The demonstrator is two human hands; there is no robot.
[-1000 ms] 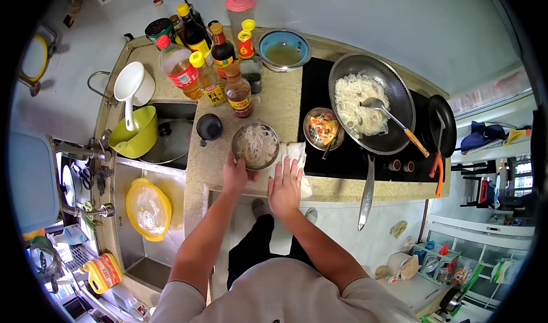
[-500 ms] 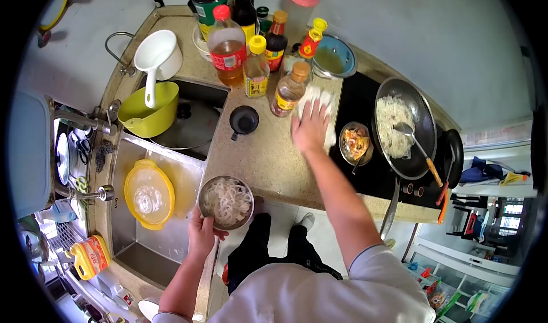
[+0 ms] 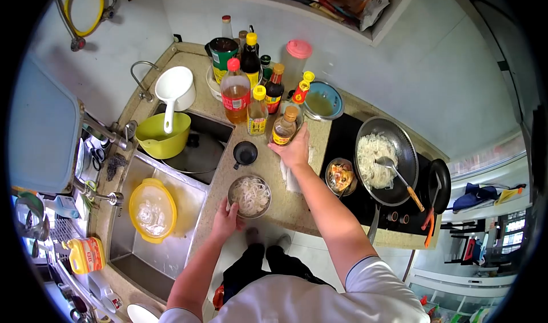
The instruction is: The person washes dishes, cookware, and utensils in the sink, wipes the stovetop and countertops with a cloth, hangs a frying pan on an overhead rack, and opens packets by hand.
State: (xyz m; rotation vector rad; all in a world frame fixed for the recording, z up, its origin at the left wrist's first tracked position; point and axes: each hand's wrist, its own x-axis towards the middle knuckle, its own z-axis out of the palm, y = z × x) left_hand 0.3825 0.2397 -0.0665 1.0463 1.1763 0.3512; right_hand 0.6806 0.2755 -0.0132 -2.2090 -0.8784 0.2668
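Left hand [image 3: 227, 220] pinches bowl [image 3: 269, 204] at the rim, thumb uppermost, apparently to steady it by the counter's front edge [image 3: 302, 225]. Right hand [image 3: 294, 150] wraps sauce bottle [image 3: 283, 131] low down, likely keeping it upright; fingertips partly hidden. Cloth [image 3: 290, 178] lies near the right wrist.

Your R hand [image 3: 295, 150] isn't pressing flat on the white cloth [image 3: 291, 179] anymore; it's gripping the orange-capped btl [image 3: 283, 132] instead. The cloth's lying nearer the counter's front edge than 0.5 s ago. Your L hand [image 3: 226, 218]'s bringing the noodle-like strips' bowl [image 3: 249, 196] back closer to the dark cup [image 3: 245, 153], vs. by the sink [image 3: 123, 231]. Upper shelf [image 3: 374, 36]'s now showing up top.
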